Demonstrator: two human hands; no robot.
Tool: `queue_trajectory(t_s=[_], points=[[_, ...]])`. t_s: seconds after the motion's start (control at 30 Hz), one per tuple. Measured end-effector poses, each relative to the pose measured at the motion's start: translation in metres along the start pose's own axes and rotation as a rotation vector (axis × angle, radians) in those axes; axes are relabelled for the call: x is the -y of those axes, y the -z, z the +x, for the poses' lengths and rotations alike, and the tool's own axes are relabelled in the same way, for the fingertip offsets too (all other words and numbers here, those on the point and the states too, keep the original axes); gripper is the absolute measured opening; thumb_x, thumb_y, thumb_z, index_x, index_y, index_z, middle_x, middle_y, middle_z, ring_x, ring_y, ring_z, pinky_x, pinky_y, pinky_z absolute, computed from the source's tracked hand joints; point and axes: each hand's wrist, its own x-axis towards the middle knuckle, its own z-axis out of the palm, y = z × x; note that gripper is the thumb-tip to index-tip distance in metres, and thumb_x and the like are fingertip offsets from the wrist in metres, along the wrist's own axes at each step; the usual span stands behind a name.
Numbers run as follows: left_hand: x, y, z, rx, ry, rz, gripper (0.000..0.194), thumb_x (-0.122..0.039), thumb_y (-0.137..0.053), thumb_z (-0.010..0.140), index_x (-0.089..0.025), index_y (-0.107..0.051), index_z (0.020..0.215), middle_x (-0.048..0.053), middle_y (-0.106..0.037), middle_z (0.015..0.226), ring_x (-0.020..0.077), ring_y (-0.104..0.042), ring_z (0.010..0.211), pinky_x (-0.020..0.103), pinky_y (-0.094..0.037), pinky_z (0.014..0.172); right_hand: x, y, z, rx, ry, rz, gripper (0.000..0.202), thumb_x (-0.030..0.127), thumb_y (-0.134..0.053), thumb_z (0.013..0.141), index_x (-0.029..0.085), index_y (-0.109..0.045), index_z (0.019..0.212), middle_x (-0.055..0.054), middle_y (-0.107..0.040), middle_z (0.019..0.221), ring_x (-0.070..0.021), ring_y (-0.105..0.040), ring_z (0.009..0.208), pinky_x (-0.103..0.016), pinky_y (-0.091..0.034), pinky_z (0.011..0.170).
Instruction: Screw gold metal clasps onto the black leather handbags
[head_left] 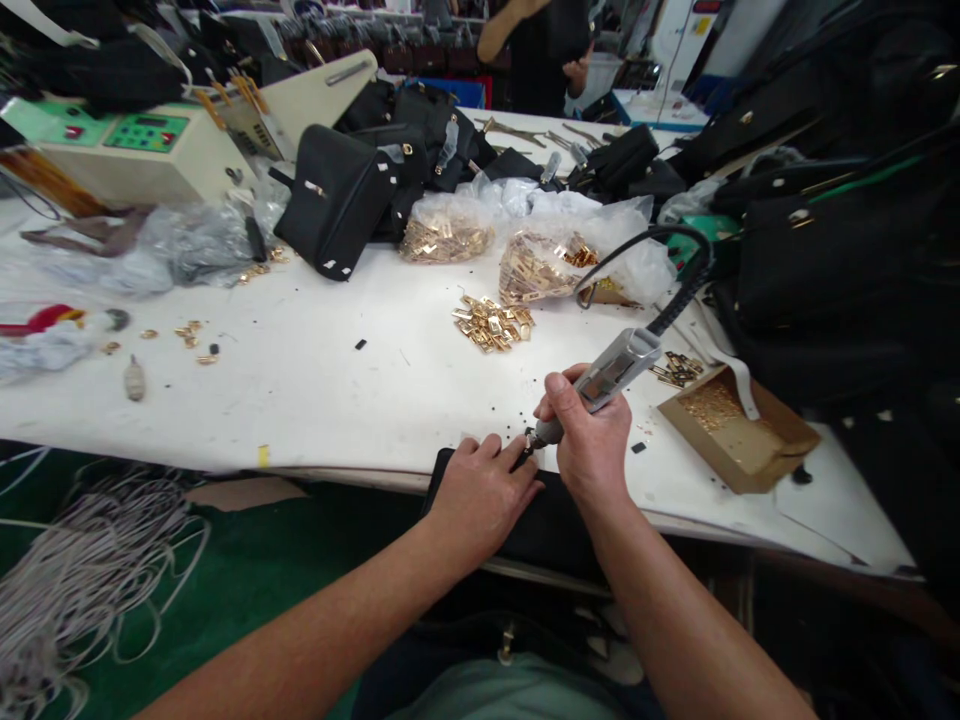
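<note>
My right hand point(596, 435) is wrapped round a grey electric screwdriver point(611, 370) with a black cable, its tip pointing down and left. That tip meets a black bag piece point(555, 515) at the table's front edge, close to the fingertips of my left hand point(484, 490). The left hand lies on the black piece with its fingers spread, pressing it down. Whether a small part is under the tip is too small to tell. Beyond the hands lies a pile of gold metal pieces point(493, 324).
An open cardboard box point(739, 430) of small gold parts stands at the right. Plastic bags of gold fittings point(540, 265), black bags point(334, 200) and a beige machine point(172, 150) line the back. Another person point(544, 60) is beyond the table; cords point(82, 570) hang lower left.
</note>
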Motion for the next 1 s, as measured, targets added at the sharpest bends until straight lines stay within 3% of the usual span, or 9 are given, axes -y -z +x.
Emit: queue_trajectory(t_s=[0.2,0.5,0.73,1.0], points=[[0.001,0.0,0.0,0.001,-0.009,0.003,0.022,-0.039,-0.059,0.098,-0.027,-0.066,0.115,0.004,-0.066,0.129,0.0252,-0.059,0.097,0.041,-0.041,0.074,0.008,0.012,0.02,-0.095,-0.021,0.227,0.036,0.046,-0.082,0.076,0.02,-0.058,0.082,0.008,-0.055,0.058,-0.0098,-0.053,0.048,-0.024,-0.048,0.052],[0.003,0.0,0.0,-0.014,-0.01,-0.017,0.02,-0.038,-0.058,0.099,-0.028,-0.067,0.114,0.001,-0.066,0.132,0.0245,-0.06,0.098,0.042,-0.041,0.075,0.011,0.04,0.06,-0.163,-0.177,0.276,0.049,0.05,-0.09,0.062,0.019,-0.056,0.08,0.009,-0.054,0.062,-0.0077,-0.051,0.047,-0.021,-0.048,0.046],[0.0,0.002,0.002,-0.021,0.023,-0.072,0.029,-0.05,-0.055,0.099,-0.028,-0.07,0.112,0.002,-0.068,0.129,0.0241,-0.06,0.097,0.041,-0.042,0.075,0.02,0.029,0.033,-0.104,-0.351,0.398,0.05,0.051,-0.089,0.063,0.02,-0.055,0.081,0.009,-0.054,0.063,-0.0068,-0.048,0.048,-0.021,-0.048,0.047],[-0.001,0.002,0.003,-0.018,0.029,-0.043,0.022,-0.037,-0.055,0.101,-0.028,-0.069,0.115,0.003,-0.068,0.129,0.023,-0.06,0.095,0.038,-0.041,0.072,0.018,0.016,0.012,-0.099,-0.337,0.411,0.045,0.05,-0.087,0.068,0.019,-0.056,0.079,0.008,-0.054,0.063,-0.0069,-0.049,0.048,-0.021,-0.048,0.048]])
